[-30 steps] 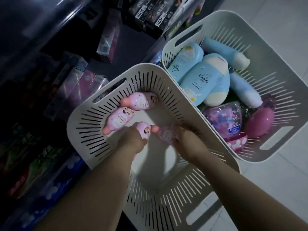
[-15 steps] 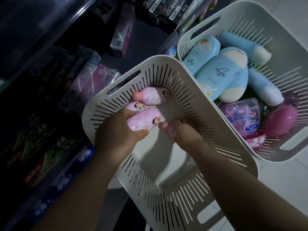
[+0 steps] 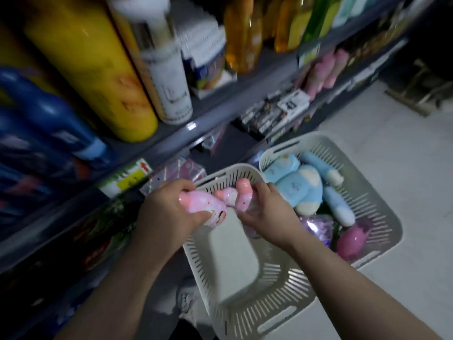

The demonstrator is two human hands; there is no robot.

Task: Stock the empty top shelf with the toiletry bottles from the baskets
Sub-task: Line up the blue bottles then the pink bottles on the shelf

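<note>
My left hand (image 3: 166, 212) is shut on small pink bottles (image 3: 201, 204) with salmon caps. My right hand (image 3: 267, 212) grips more of the same pink bottles (image 3: 244, 197). Both hands are raised just above the near white slotted basket (image 3: 245, 303), whose floor shows bare. Behind it, a second white basket (image 3: 372, 200) holds light blue bottles (image 3: 299, 190), a purple pouch (image 3: 318, 227) and a magenta bottle (image 3: 350, 241). The picture is blurred by motion.
A dark shelf unit fills the left. One shelf (image 3: 220, 111) carries a tall yellow can (image 3: 98, 69), a white spray can (image 3: 166, 69), blue bottles (image 3: 49, 119) and amber bottles (image 3: 242, 33). Lower shelves hold boxed goods. Pale tiled floor (image 3: 392, 119) lies to the right.
Both hands have gathered the pink bottles and lifted them out of the near basket. The view has swung upward, bringing higher shelves into sight.
</note>
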